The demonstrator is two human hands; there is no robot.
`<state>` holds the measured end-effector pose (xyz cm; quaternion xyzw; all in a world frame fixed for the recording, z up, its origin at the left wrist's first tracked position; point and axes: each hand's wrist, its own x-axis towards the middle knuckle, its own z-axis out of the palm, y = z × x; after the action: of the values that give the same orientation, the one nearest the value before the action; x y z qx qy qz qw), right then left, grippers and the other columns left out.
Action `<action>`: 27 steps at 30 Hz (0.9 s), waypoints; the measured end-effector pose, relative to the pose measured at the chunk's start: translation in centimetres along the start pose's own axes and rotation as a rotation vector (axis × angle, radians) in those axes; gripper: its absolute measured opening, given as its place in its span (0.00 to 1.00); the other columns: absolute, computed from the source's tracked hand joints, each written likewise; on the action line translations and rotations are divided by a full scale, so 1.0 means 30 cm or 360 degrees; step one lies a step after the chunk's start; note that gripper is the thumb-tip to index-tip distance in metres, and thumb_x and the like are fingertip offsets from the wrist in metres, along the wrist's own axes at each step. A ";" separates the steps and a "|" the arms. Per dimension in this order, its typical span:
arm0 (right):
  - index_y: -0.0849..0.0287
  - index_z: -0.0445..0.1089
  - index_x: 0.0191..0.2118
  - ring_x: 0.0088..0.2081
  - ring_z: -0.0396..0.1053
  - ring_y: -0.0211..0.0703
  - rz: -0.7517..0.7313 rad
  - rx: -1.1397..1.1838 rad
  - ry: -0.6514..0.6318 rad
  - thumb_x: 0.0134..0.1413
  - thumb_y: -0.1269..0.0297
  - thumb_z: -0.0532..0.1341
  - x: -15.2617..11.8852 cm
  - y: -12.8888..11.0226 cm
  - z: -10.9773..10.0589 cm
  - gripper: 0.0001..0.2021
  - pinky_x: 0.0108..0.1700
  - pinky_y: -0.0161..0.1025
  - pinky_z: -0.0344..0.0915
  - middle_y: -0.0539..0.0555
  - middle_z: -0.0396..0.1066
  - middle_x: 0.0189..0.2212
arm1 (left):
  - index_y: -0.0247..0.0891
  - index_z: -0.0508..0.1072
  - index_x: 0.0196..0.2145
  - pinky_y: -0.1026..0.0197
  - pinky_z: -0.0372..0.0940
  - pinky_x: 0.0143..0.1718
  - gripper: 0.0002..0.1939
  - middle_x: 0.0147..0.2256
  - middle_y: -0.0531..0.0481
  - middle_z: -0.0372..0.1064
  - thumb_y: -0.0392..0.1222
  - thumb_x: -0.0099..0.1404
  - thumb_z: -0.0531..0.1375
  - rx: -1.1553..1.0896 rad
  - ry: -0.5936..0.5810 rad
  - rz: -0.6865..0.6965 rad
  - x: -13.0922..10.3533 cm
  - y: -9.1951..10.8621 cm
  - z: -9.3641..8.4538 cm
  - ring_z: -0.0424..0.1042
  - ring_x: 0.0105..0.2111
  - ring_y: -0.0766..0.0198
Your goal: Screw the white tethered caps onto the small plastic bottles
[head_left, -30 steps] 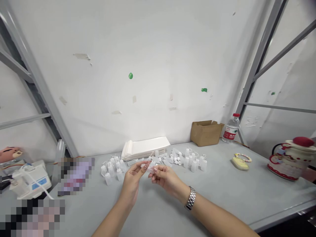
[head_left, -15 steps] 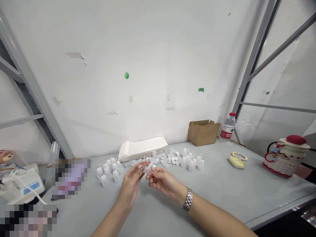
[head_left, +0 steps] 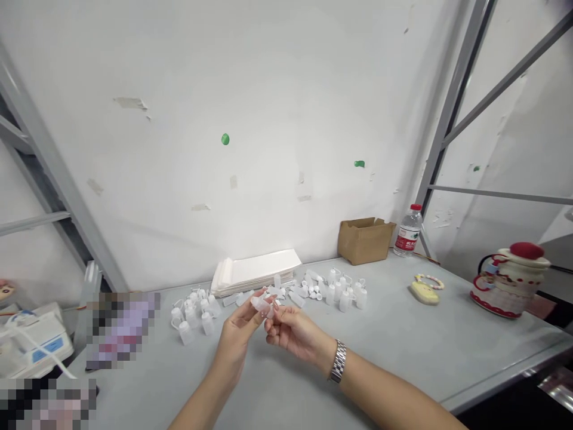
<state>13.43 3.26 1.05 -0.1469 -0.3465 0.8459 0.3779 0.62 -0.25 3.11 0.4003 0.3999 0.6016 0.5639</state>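
Note:
Between my hands, above the middle of the table, is a small translucent plastic bottle (head_left: 261,304). My left hand (head_left: 240,325) grips its body between thumb and fingers. My right hand (head_left: 293,330), with a metal watch on the wrist, pinches its other end; the fingertips partly hide what is there, perhaps the cap. Just beyond my hands lie loose empty bottles (head_left: 296,298) and white caps (head_left: 313,290). Small capped bottles with looped tethers stand in two groups, a left group (head_left: 190,316) and a right group (head_left: 344,292).
A stack of white sheets or envelopes (head_left: 262,269) lies against the wall. Farther right are a cardboard box (head_left: 364,242), a water bottle (head_left: 407,233), a yellow pouch (head_left: 424,293) and a decorated jug (head_left: 508,286). A white device (head_left: 40,343) with a cable sits at the left.
The small bottle has turned slightly in my fingers, its left end now tipped up. Both hands stay together at nearly the same spot. The whole view has shifted a little.

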 end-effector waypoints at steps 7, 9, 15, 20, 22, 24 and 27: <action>0.65 0.65 0.24 0.18 0.64 0.31 0.0007 -0.0225 -0.0020 0.42 0.55 0.65 0.001 0.025 -0.004 0.16 0.26 0.32 0.58 0.50 0.68 0.18 | 0.39 0.70 0.45 0.57 0.60 0.48 0.25 0.43 0.44 0.72 0.42 0.48 0.66 0.0037 0.0055 0.0003 0.000 -0.005 -0.006 0.66 0.48 0.55; 0.64 0.64 0.24 0.18 0.64 0.31 0.0009 -0.0288 0.0028 0.42 0.53 0.64 0.005 0.033 -0.003 0.17 0.25 0.32 0.58 0.50 0.68 0.17 | 0.38 0.71 0.43 0.57 0.60 0.49 0.23 0.44 0.44 0.72 0.42 0.48 0.66 0.0037 0.0063 0.0013 0.003 -0.008 -0.007 0.66 0.48 0.54; 0.64 0.68 0.28 0.17 0.63 0.33 0.0023 -0.0720 0.0260 0.46 0.41 0.55 0.015 -0.001 -0.015 0.25 0.25 0.33 0.58 0.50 0.67 0.16 | 0.36 0.73 0.39 0.56 0.59 0.50 0.20 0.40 0.44 0.73 0.44 0.47 0.66 -0.0036 0.0249 0.0105 0.030 -0.021 -0.031 0.68 0.46 0.55; 0.63 0.69 0.31 0.18 0.61 0.32 -0.0336 -0.1007 0.0714 0.49 0.43 0.52 0.028 -0.098 -0.088 0.25 0.26 0.33 0.59 0.49 0.64 0.18 | 0.38 0.73 0.38 0.57 0.60 0.49 0.13 0.41 0.47 0.72 0.40 0.52 0.63 -0.0163 0.0542 0.0067 0.056 -0.026 -0.066 0.69 0.45 0.59; 0.63 0.69 0.31 0.19 0.61 0.34 -0.0421 -0.1295 0.0823 0.53 0.47 0.49 0.039 -0.117 -0.123 0.23 0.26 0.34 0.60 0.49 0.63 0.19 | 0.37 0.73 0.37 0.57 0.61 0.48 0.10 0.42 0.45 0.71 0.38 0.54 0.61 -0.0131 0.0628 0.0022 0.057 -0.025 -0.067 0.68 0.45 0.59; 0.63 0.69 0.31 0.21 0.61 0.36 -0.0493 -0.1590 0.0848 0.55 0.53 0.49 0.050 -0.114 -0.150 0.19 0.27 0.36 0.61 0.50 0.63 0.20 | 0.36 0.72 0.37 0.57 0.62 0.48 0.10 0.42 0.44 0.71 0.37 0.56 0.60 -0.0083 0.0664 -0.0003 0.055 -0.024 -0.062 0.68 0.45 0.59; 0.60 0.70 0.30 0.30 0.63 0.40 -0.0633 -0.1833 0.0778 0.51 0.67 0.55 0.059 -0.081 -0.170 0.07 0.36 0.39 0.61 0.52 0.64 0.27 | 0.36 0.72 0.37 0.59 0.64 0.45 0.09 0.42 0.44 0.70 0.37 0.56 0.60 -0.0057 0.0660 0.0017 0.050 -0.028 -0.053 0.69 0.44 0.60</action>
<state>16.15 8.14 -0.90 -0.4468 -0.6686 0.3815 0.4559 -0.63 1.25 1.81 0.2600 0.4946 0.6810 0.4733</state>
